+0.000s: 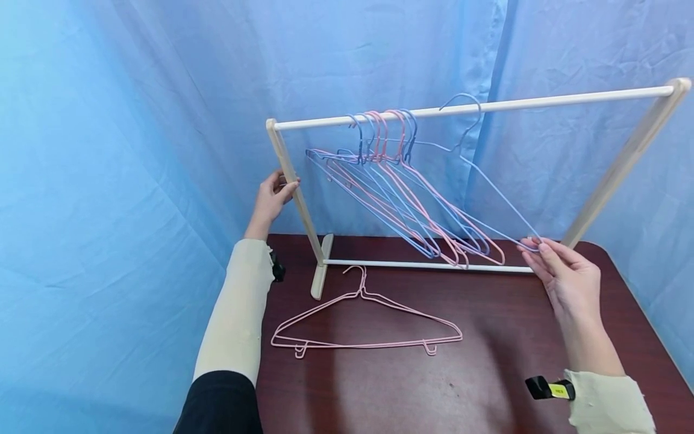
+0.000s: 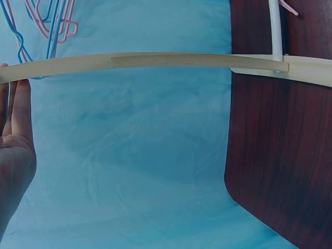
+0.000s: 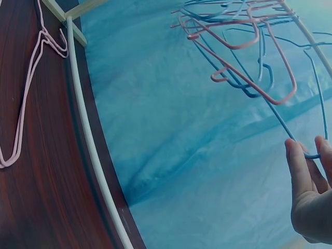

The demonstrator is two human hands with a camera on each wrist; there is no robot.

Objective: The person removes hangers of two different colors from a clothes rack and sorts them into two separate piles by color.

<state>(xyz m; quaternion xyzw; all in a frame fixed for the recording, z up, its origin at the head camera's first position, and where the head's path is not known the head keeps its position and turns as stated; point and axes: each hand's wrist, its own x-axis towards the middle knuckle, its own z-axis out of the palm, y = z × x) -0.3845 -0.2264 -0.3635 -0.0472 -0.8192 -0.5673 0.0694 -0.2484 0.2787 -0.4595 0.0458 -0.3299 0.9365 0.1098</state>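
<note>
My left hand [image 1: 271,199] grips the left wooden post [image 1: 295,193] of a small garment rack, thumb in front and fingers behind. With thumb and fingertips my right hand [image 1: 566,277] pinches the right corner of a blue hanger [image 1: 501,194]. That hanger's hook loops over the white top rail [image 1: 564,100], apart from the others. To its left several pink and blue hangers [image 1: 401,181] hang bunched on the same rail. In the right wrist view the pinched corner of the blue hanger [image 3: 282,122] shows between thumb and fingers.
Two pink hangers [image 1: 368,345] lie overlapped on the dark red-brown table [image 1: 401,392], in front of the rack. A white lower rail [image 1: 390,264] joins the posts, and the left post stands on a wooden foot [image 1: 320,283]. Blue curtains [image 1: 162,150] hang behind and at the sides.
</note>
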